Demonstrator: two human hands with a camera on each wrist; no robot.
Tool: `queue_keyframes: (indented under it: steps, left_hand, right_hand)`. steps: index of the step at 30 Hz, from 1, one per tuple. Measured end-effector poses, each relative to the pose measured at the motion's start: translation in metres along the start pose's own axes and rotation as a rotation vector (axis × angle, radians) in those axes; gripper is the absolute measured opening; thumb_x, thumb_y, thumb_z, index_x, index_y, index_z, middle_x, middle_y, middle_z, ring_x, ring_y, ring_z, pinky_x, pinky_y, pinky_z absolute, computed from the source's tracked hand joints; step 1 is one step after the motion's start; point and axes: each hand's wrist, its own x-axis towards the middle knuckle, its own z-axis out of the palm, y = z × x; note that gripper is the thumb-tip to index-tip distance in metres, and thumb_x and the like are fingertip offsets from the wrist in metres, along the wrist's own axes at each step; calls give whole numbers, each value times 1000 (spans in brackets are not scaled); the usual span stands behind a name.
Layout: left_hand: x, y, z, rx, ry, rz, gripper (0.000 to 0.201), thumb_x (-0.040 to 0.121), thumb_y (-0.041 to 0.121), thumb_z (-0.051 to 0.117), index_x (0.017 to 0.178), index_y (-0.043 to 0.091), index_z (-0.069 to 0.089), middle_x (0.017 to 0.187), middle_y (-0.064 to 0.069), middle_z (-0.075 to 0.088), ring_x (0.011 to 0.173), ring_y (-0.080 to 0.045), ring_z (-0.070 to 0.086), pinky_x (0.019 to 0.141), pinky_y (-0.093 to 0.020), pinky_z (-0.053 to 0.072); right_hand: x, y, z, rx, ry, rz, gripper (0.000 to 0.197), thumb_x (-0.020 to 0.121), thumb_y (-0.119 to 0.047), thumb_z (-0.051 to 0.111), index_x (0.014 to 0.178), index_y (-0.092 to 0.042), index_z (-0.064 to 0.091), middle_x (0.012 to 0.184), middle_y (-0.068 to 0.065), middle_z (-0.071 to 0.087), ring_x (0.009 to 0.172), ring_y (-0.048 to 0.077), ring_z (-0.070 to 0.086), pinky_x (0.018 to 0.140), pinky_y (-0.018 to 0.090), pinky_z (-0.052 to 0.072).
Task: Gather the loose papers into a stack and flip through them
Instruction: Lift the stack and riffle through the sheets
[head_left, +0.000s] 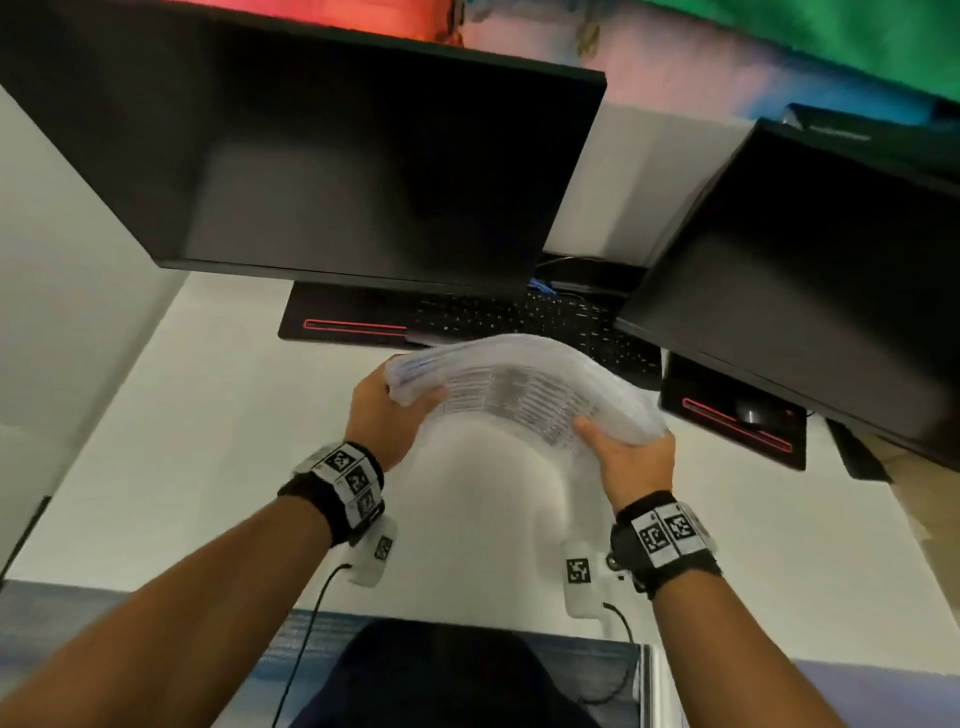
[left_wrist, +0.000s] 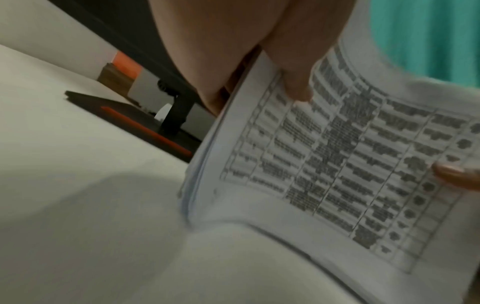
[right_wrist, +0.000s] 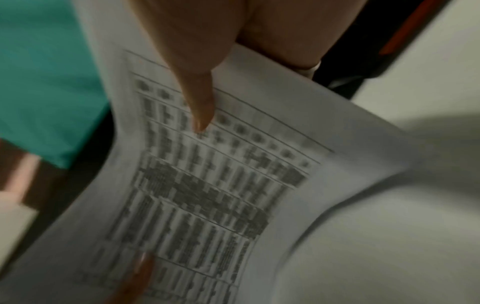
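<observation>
A thick stack of white printed papers (head_left: 524, 395), its top sheet a ruled table of blurred text, is held in mid-frame above the white bench (head_left: 171, 467), bowed upward into an arch. The left hand (head_left: 382, 410) pinches the stack's left end, thumb (left_wrist: 293, 67) pressed on the top sheet and fingers beneath. The right hand (head_left: 631, 457) pinches the right end the same way, thumb (right_wrist: 197, 96) lying on the printed table. Two dark monitors (head_left: 332, 156) fill the upper frame, with a black keyboard (head_left: 519, 317) below them, just beyond the papers.
</observation>
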Motion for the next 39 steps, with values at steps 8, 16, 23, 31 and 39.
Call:
queue_keyframes:
  steps: [8, 16, 23, 31, 39]
  left_hand:
    - [5, 16, -10, 6, -98, 82, 29, 82, 14, 77, 100, 33, 65, 91, 26, 63, 81, 17, 62, 77, -6, 46]
    - [0, 32, -5, -242, -16, 97, 39, 88, 29, 70, 122, 26, 52, 111, 4, 63, 97, -9, 67, 80, -32, 60]
    - [-2, 46, 3, -274, 93, 88, 35, 93, 22, 63, 125, 24, 50, 115, -2, 60, 99, -21, 65, 73, -30, 60]
    - [1, 51, 5, -321, 119, 37, 34, 87, 24, 66, 118, 32, 54, 114, 3, 61, 104, -25, 64, 83, -46, 59]
    - [3, 58, 10, -344, 169, 47, 29, 87, 26, 68, 114, 28, 57, 111, 1, 63, 101, -25, 65, 81, -49, 59]
  right_hand:
    - [4, -8, -11, 33, 68, -8, 40, 72, -1, 85, 93, -30, 67, 87, -11, 76, 84, 3, 73, 81, 27, 59]
    - [3, -14, -9, 141, 143, -100, 35, 80, -9, 79, 105, -28, 63, 104, -4, 65, 86, 3, 67, 68, 14, 54]
    - [7, -18, -7, 161, 180, -79, 30, 85, -12, 73, 101, -36, 64, 105, -6, 63, 100, 19, 65, 82, 34, 59]
    - [5, -22, -4, 151, 199, -49, 38, 82, -10, 70, 95, -45, 65, 109, -5, 63, 105, 22, 64, 90, 46, 57]
    - [-2, -29, 0, 148, 236, -263, 42, 84, 6, 68, 106, -27, 52, 113, 1, 63, 101, 9, 63, 80, 17, 54]
